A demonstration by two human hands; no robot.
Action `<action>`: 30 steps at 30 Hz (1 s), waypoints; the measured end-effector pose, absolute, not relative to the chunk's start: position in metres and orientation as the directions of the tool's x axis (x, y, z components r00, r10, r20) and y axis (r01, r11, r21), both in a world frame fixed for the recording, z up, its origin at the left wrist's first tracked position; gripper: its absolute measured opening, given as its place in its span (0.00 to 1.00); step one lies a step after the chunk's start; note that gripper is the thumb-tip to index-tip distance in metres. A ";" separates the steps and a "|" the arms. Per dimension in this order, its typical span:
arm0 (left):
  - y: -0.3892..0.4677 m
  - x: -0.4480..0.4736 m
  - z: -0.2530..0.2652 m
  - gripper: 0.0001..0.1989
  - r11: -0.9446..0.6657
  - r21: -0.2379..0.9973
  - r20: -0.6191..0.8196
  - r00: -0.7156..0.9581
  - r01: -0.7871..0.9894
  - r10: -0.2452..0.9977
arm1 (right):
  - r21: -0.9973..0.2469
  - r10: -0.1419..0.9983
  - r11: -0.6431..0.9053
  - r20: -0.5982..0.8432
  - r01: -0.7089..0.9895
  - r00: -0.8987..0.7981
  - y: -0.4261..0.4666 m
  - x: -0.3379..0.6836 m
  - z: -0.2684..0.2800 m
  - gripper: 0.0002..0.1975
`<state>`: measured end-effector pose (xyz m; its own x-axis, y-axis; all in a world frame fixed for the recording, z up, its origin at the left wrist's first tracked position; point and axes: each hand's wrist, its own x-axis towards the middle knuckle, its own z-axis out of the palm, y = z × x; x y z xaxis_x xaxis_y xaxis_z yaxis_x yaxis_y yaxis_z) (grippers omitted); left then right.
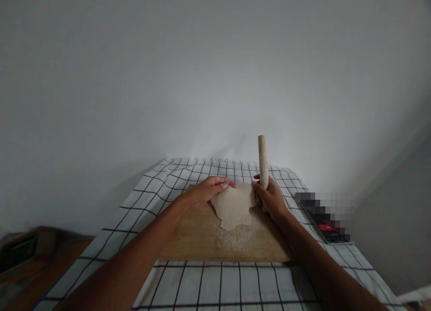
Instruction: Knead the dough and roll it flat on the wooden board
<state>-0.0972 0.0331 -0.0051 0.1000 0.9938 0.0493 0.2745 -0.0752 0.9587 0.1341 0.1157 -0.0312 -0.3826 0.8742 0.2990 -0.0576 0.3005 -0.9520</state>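
Note:
A thin, pale sheet of dough with a ragged outline hangs and lies over the wooden board. My left hand grips its upper left edge, thumb and fingers closed on it. In my right hand is a wooden rolling pin, held nearly upright with its top end pointing away from the board. The right thumb and fingertips are also at the dough's right edge; whether they pinch it I cannot tell. White flour dusts the board below the dough.
The board rests on a table covered by a white tablecloth with a black grid. On the right edge lies a dark, partly pixelated item with a red patch. A brown box-like object stands lower left. A pale wall rises behind.

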 end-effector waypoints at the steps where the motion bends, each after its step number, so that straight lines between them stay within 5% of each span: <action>1: 0.033 -0.097 -0.005 0.20 -0.066 0.962 0.039 0.106 0.266 0.994 | -0.953 0.875 0.298 0.296 -0.055 -0.382 0.116 0.134 -0.031 0.19; 30: 0.035 -0.098 -0.004 0.23 0.006 0.978 -0.048 0.193 0.210 0.980 | -0.953 0.882 0.299 0.292 -0.038 -0.369 0.114 0.135 -0.027 0.20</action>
